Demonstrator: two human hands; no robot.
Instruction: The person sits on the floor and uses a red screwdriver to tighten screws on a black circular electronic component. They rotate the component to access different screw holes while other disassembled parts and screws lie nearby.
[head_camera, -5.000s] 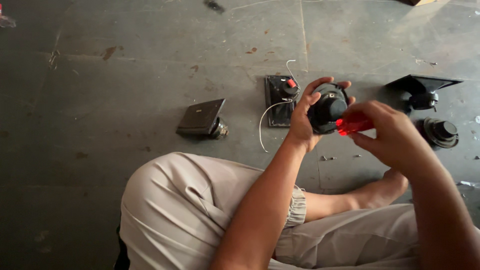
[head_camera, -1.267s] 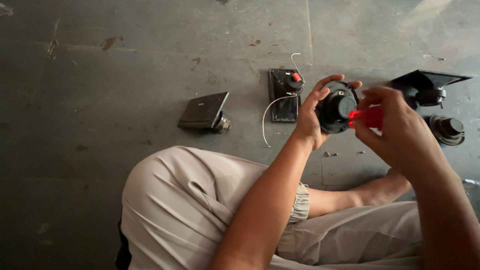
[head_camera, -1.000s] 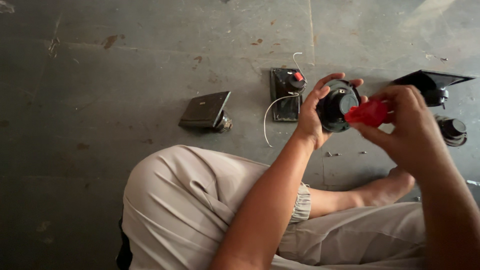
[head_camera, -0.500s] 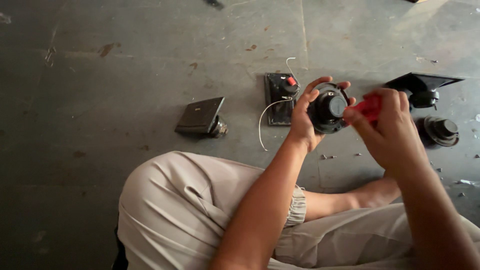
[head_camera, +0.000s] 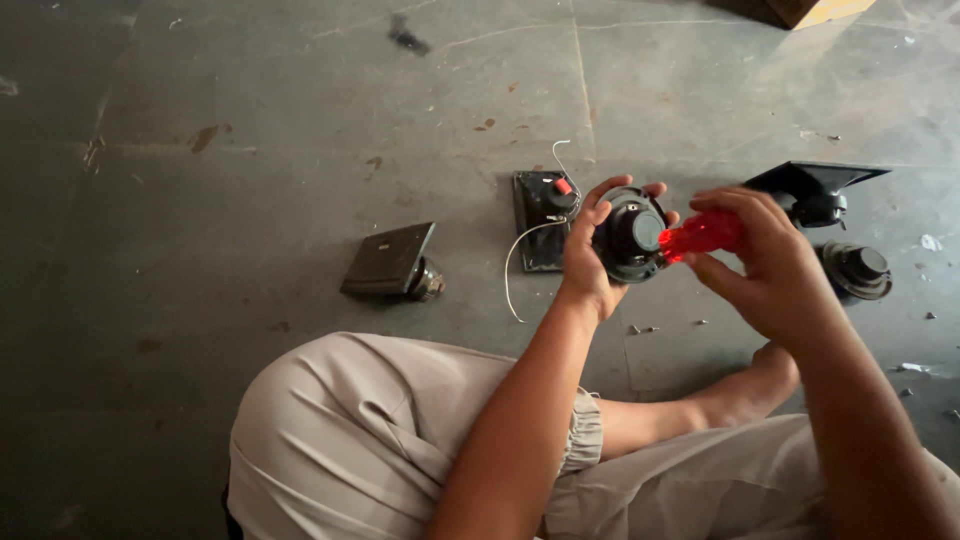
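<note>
- Head view: the left hand (head_camera: 585, 265) is wrapped around a round black speaker driver (head_camera: 630, 235), fingers curled over its rim, holding it up off the floor with its magnet end turned toward the right hand.
- The right hand (head_camera: 775, 265) is closed around the red handle of a screwdriver (head_camera: 703, 232). The handle's long axis runs roughly level, pointing from the right hand straight at the speaker driver, and its front end touches or nearly touches the driver's back.
- So the speaker driver lies just left of the right hand, and both hands meet at it; the left hand is the nearer one, since it grips it.
- Around the speaker driver: a black square plate with a red knob (head_camera: 545, 205) lies just beyond it on the grey floor (head_camera: 250, 120), with a thin white wire (head_camera: 515, 265) trailing from it. A dark square unit (head_camera: 392, 262) sits well to the left. A black horn part (head_camera: 815, 190) and a round black cap (head_camera: 857, 268) lie to the right, behind the right hand.
- Hard to tell: the screwdriver's shaft and tip are hidden by the hand and the speaker driver, so what the tip bears on cannot be seen. Small screws near the driver are too small to make out clearly.
</note>
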